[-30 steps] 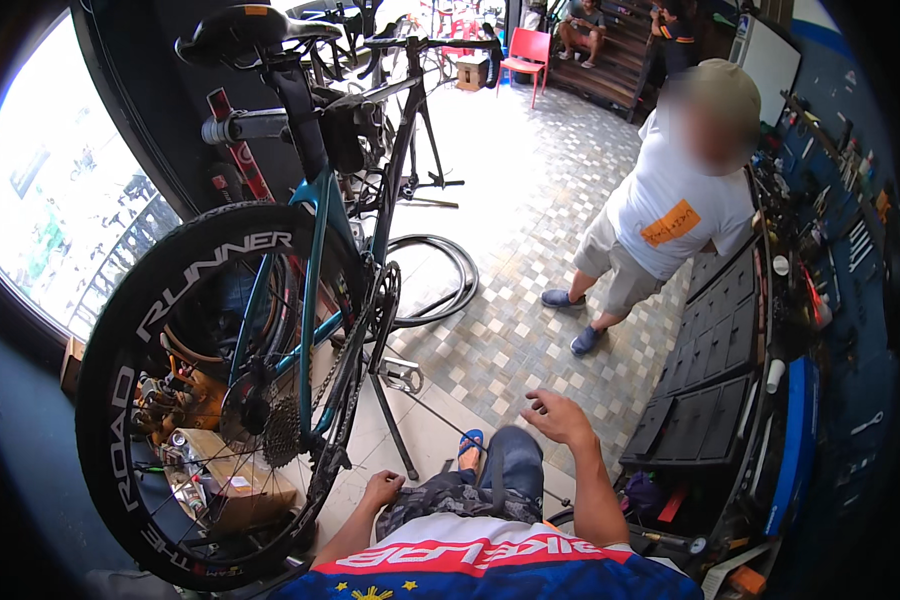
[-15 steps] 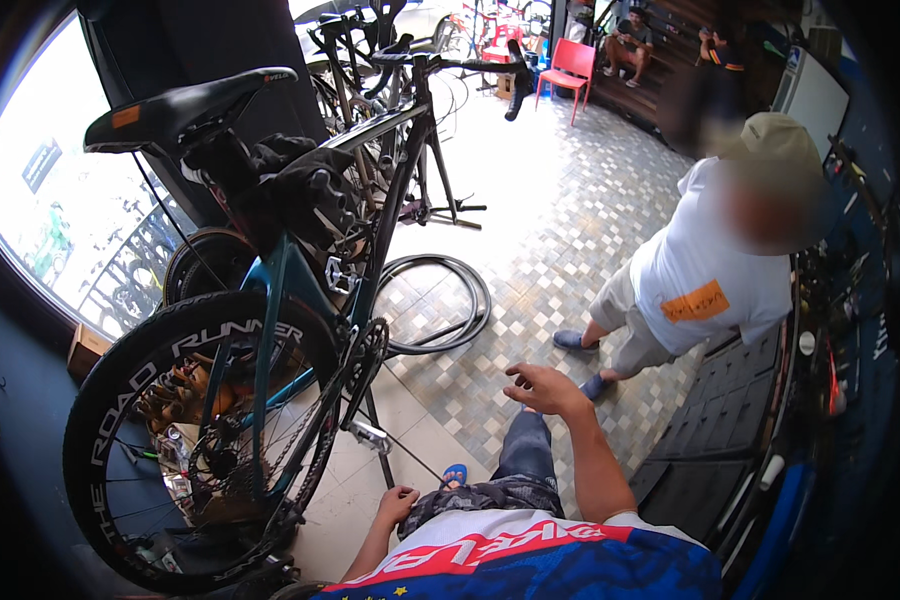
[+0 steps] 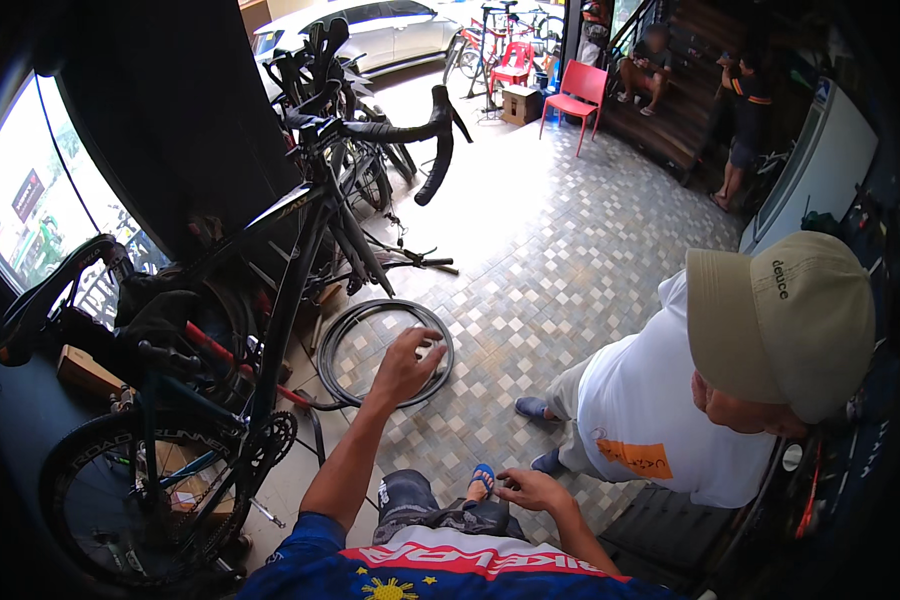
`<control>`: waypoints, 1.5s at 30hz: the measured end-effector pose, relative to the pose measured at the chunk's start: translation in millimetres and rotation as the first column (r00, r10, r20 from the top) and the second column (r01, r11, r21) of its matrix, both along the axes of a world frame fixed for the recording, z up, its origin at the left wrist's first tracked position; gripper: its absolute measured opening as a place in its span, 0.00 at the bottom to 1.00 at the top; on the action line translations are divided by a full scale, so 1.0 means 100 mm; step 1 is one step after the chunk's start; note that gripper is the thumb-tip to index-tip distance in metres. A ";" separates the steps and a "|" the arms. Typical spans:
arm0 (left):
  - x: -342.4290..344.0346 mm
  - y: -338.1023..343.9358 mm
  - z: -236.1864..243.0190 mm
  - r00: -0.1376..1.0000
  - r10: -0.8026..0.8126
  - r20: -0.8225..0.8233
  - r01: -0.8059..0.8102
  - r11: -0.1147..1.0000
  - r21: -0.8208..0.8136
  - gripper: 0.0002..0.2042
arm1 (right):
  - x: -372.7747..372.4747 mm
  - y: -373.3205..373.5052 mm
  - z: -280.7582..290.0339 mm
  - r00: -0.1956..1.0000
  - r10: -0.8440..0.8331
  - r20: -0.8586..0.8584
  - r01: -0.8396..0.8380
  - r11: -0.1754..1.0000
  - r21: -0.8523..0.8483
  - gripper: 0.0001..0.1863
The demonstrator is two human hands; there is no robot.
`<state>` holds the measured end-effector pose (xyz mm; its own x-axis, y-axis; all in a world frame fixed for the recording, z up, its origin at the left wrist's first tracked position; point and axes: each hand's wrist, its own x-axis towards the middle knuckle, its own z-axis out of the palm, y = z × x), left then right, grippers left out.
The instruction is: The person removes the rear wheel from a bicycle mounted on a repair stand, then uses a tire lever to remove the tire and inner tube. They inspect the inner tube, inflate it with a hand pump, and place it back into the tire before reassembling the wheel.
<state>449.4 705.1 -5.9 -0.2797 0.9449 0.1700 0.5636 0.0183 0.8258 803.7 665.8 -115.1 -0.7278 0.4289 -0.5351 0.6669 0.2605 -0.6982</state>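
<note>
My left hand (image 3: 407,365) is stretched forward with its fingers loosely spread, holding nothing. In the picture it overlaps thin black tyre-like hoops (image 3: 332,352) lying on the floor. Low by my lap, my right hand (image 3: 532,489) has bent, slightly parted fingers with nothing visible in them. To my left is a dark road bicycle (image 3: 295,270) with drop handlebars (image 3: 440,150), a black saddle (image 3: 50,300) and a rear wheel (image 3: 135,500). No wheel shows in its fork. Neither hand touches the bicycle.
A person in a white shirt (image 3: 620,400) and tan cap (image 3: 780,325) stands close at my right. Ahead are a red chair (image 3: 575,95), a cardboard box (image 3: 521,104) and more parked bicycles (image 3: 370,175). Two people are near the wooden steps (image 3: 670,110); a white car (image 3: 390,35) stands outside.
My left hand has risen from my lap and reached forward; my right hand has drawn back and down. The view has shifted, with the bicycle now further left and the white-shirted person nearer.
</note>
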 end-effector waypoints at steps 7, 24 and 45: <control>-0.25 1.71 0.94 0.948 0.276 -0.159 -0.202 0.907 0.369 0.19 | -0.04 0.65 0.18 0.992 -0.101 -0.069 0.110 0.986 0.128 0.30; -0.61 2.63 0.87 0.935 0.317 -0.161 -0.243 0.900 0.362 0.41 | -1.88 3.34 0.22 0.990 0.125 -0.063 -0.103 0.954 0.282 0.29; 0.00 1.52 0.85 0.171 0.942 -0.287 -0.908 0.265 0.326 0.07 | -4.64 6.16 0.39 0.652 0.672 -0.352 -0.655 0.733 0.184 0.27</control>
